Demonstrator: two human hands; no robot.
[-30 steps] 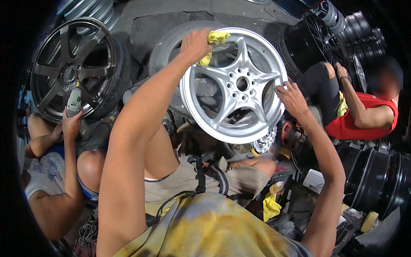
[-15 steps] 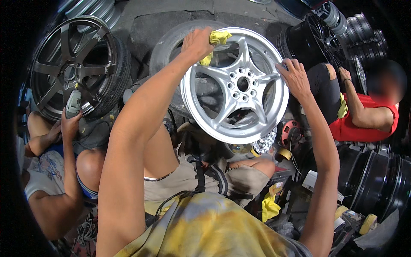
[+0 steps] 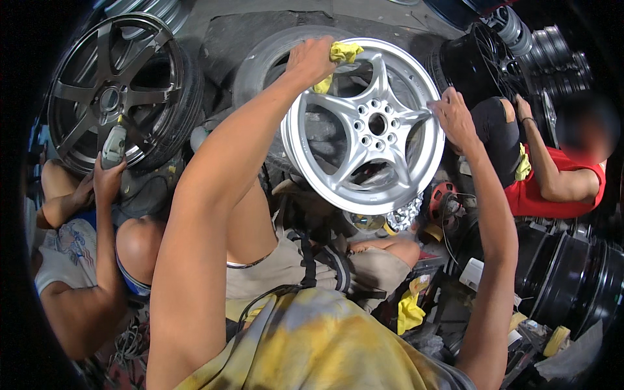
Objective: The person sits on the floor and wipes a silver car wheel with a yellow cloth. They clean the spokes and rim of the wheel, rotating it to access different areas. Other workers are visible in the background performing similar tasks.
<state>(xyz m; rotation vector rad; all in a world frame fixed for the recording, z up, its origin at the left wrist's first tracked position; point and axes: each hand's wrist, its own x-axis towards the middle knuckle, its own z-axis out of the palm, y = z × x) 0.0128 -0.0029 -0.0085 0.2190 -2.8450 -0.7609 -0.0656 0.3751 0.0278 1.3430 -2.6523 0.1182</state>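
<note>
A silver alloy wheel rim [image 3: 364,166] with five spokes stands tilted in front of me. My left hand [image 3: 312,63] is closed around a yellow cloth [image 3: 346,53] at the rim's upper left edge, and part of the cloth hangs below the fingers. At the rim's right edge, my right hand [image 3: 457,120] has its bent fingers and thumb on the lip. Some of those fingertips are hidden from view. Behind the rim lies a grey, dusty tire [image 3: 250,81], which partly shows through the gaps between the spokes.
On the left, a person's hand [image 3: 109,170] holds a grey-green power tool [image 3: 114,146] against a dark spoked wheel [image 3: 84,94]. A person in a red top [image 3: 559,182] sits at right. Black rims [image 3: 559,276] lie at lower right, near another yellow cloth [image 3: 409,312].
The silver rim and both my hands appear slightly farther right, along with much of the scene. My right hand's fingers have shifted on the rim's edge. The left still grips the cloth.
</note>
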